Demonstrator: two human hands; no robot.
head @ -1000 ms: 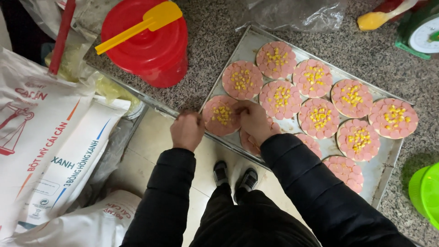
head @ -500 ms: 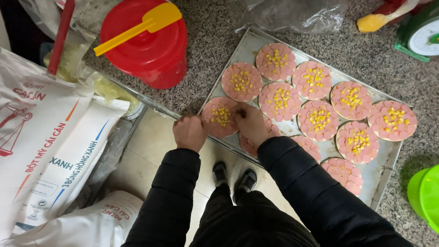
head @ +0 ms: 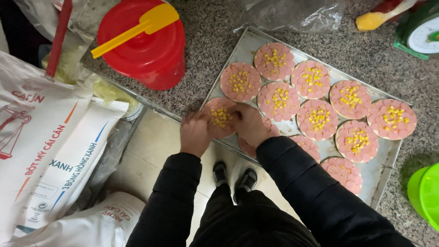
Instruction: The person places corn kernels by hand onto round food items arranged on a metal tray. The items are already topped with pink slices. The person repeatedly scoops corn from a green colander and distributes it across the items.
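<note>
A speckled granite worktop [head: 219, 55] carries a metal baking tray [head: 382, 176] set askew, its near-left corner jutting over the worktop's front edge. Round dough discs topped with pink sausage slices and corn fill the tray. At that near-left corner, the left hand [head: 195, 132] and the right hand [head: 249, 124] close in from either side on one topped disc [head: 219, 118], fingertips curled and pinching at its rim and topping. Behind the tray's left side stands a red lidded bucket [head: 146, 50] with a yellow spatula [head: 135, 28] lying across the lid. White flour sacks [head: 45, 151] lean below the worktop's left edge.
</note>
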